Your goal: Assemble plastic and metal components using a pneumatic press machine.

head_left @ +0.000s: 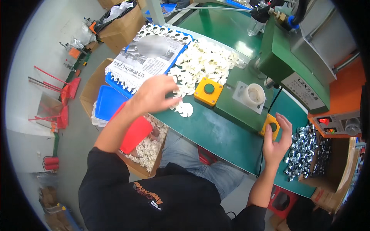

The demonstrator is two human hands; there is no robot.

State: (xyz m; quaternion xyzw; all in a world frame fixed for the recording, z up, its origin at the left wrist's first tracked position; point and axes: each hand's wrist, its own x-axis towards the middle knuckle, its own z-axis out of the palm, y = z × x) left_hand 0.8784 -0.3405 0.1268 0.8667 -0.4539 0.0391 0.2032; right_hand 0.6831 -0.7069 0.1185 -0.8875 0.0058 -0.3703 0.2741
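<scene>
My left hand [155,94] is over the near left end of a heap of white plastic parts [204,61] on the green table. Its thumb and fingers are apart, and I see nothing held between them. A few loose white pieces [186,109] lie just beyond the fingertips. My right hand [278,144] is beside a yellow button box [270,127], thumb and fingers spread and holding nothing. Between the hands stands the green press [241,102], with a white ring-shaped fixture [254,94] on its base. Another yellow box with a green button [208,91] sits by the heap.
Newspaper [148,63] covers a blue tray [185,40] of white parts at the far left. Shiny metal rings [302,152] are piled at the right, under an orange control box [339,123]. A red scoop-like piece [137,134] lies over a carton of white scraps [148,154].
</scene>
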